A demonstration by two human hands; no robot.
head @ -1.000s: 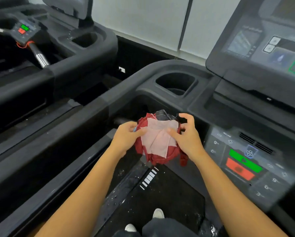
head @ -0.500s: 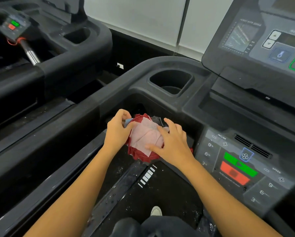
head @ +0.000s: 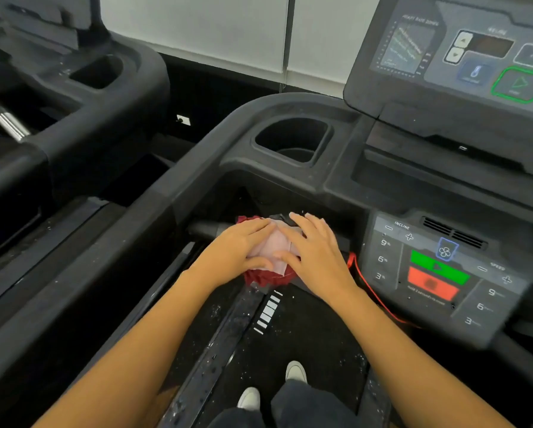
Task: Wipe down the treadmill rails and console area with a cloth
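A red and pale pink cloth [head: 270,257] lies bunched on the black crossbar handle [head: 203,228] in front of the console. My left hand [head: 240,247] presses flat on the cloth's left side. My right hand [head: 313,248] lies flat on its right side, fingers spread. Both palms cover most of the cloth. The left rail [head: 111,242] runs diagonally beside my left arm. The lower control panel [head: 438,273] with green and red buttons sits just right of my right hand. The upper console screen [head: 444,50] is at top right.
A cup holder [head: 293,143] is recessed in the console tray beyond the cloth. A red safety cord [head: 370,288] hangs by the control panel. A second treadmill [head: 74,88] stands to the left. My shoes [head: 271,387] stand on the speckled belt below.
Both hands lowered the cloth from a held bunch onto the crossbar and flattened on top of it. The view has tilted down and closer to the console.
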